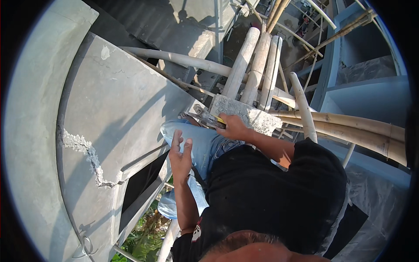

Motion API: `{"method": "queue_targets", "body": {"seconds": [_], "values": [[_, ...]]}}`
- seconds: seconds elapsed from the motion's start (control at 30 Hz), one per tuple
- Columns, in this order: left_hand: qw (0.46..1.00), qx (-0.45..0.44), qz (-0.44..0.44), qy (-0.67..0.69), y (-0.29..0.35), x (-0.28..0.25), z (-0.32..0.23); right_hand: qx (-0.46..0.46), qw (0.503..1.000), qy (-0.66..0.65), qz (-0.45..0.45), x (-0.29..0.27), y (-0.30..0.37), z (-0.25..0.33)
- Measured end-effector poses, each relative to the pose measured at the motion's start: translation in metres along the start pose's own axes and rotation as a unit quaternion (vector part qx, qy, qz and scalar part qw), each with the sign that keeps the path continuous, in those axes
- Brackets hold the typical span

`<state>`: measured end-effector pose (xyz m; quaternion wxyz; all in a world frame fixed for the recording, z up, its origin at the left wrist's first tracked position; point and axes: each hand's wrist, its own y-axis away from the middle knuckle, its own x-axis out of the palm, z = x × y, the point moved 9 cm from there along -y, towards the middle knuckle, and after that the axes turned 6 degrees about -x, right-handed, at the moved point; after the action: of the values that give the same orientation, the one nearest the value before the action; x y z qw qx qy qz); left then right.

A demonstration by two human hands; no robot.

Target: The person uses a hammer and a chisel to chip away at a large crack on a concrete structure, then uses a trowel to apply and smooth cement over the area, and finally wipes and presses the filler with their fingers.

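Note:
My right hand (233,127) is closed round the yellow-and-black handle of what looks like a hammer (205,115). Its worn grey metal head points left, above my knee and beside a rough concrete block (241,110). My left hand (180,158) is raised in front of my blue trouser leg (198,140), fingers stretched and thumb apart, holding nothing. To its left stands a grey plastered wall (120,94), where a jagged chipped groove (89,157) runs down toward a dark opening.
Thick bamboo poles (255,65) rise beyond the block, and one pole (187,60) crosses toward the wall. More bamboo (349,126) lies at my right. A bent wire (88,246) sticks out at the lower left. Green plants (142,240) show far below, past the wall's edge.

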<state>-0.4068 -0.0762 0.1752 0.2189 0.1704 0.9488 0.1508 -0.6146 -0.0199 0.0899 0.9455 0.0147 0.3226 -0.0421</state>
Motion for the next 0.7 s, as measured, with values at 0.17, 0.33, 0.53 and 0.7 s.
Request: {"method": "queue_targets", "body": {"seconds": [0.17, 0.33, 0.53, 0.7], "values": [[0.863, 0.217, -0.385, -0.244, 0.046, -0.172, -0.101, 0.052, 0.986, 0.119, -0.102, -0.048, 0.037, -0.086], [0.56, 0.362, -0.575, -0.474, 0.132, -0.267, -0.231, 0.161, 0.976, 0.092, -0.118, -0.039, 0.073, -0.159], [0.403, 0.413, -0.497, -0.648, 0.116, -0.307, -0.283, 0.219, 0.96, 0.059, -0.163, -0.03, 0.085, -0.176], [0.472, 0.332, -0.534, -0.618, 0.08, -0.338, -0.288, 0.223, 0.962, 0.106, -0.119, -0.026, 0.079, -0.191]]}}
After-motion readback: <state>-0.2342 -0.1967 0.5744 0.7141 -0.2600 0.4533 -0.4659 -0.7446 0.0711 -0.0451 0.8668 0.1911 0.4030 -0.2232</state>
